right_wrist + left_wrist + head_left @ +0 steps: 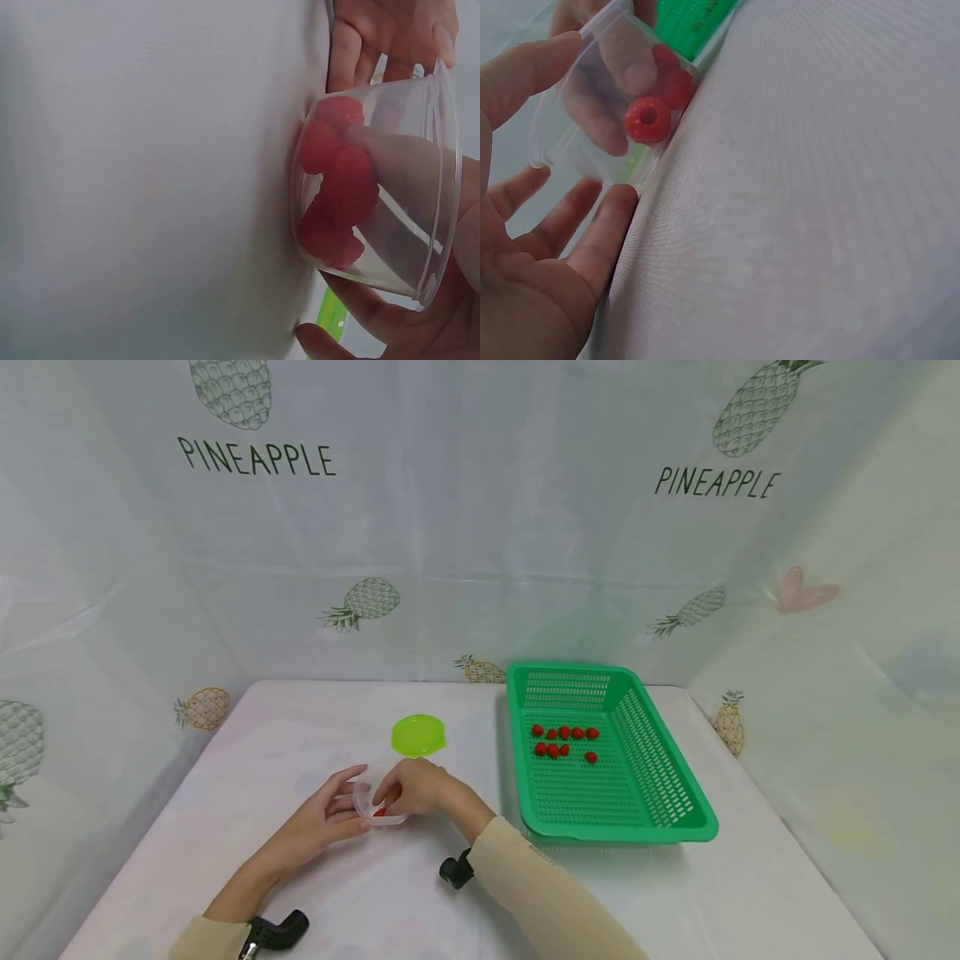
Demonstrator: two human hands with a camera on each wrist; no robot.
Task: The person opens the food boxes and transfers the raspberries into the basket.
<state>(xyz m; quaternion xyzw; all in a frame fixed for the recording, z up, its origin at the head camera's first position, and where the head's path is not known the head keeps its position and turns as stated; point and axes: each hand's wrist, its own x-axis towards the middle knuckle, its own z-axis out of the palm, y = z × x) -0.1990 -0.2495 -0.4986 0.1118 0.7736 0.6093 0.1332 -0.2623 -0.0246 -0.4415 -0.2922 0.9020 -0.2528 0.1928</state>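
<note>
My left hand [318,822] steadies a clear plastic tub [405,112] on the table, thumb against the rim and fingers spread along the opposite side. Several raspberries [352,184] lie in the bottom of the tub. My right hand [426,785] reaches down into it, thumb and fingers bent among the fruit. In the left wrist view, one raspberry [648,120] with its hollow facing the camera sits right at the right fingertips [639,76]; I cannot tell if it is pinched.
A green plastic basket [528,802] with several raspberries [577,733] inside stands to the right. Behind the tub lies a bright yellow-green lid [418,736]. The table [420,893] has a pale cloth, and a pineapple-print curtain [480,527] hangs behind.
</note>
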